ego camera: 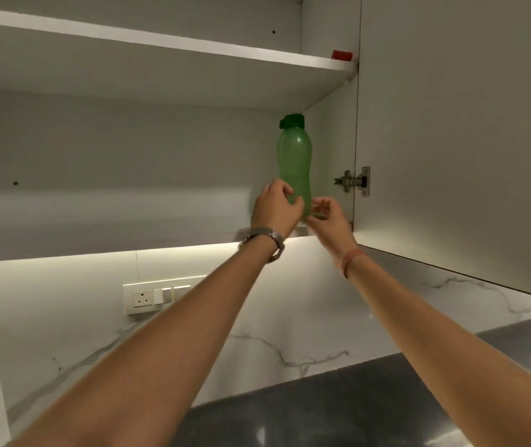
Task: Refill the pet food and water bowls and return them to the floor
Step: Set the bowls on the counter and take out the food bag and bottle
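Head view: both arms reach up into an open wall cabinet (129, 150) above the counter.
Green bottle (294, 162): stands upright at the right end of the lower shelf, close to the cabinet's side wall, dark green cap on top (I cannot tell from here whether it holds any water).
Left hand (275, 208): raised to the bottle's lower left side, fingers curled around it, a metal watch (265, 238) on the wrist.
Right hand (330, 217): at the bottle's base on the right, thumb and fingertips pinching the bottom edge, an orange band (351, 261) on the wrist.
Cabinet door (467, 140): swung open to the right, its hinge (352, 181) just beside the bottle.
Upper shelf (161, 43): a small red object (342, 55) sits at its right end.
Below: a marble-patterned backsplash (257, 333) with a socket and switch plate (154, 296), lit by a strip under the cabinet, and a dark countertop (322, 408).
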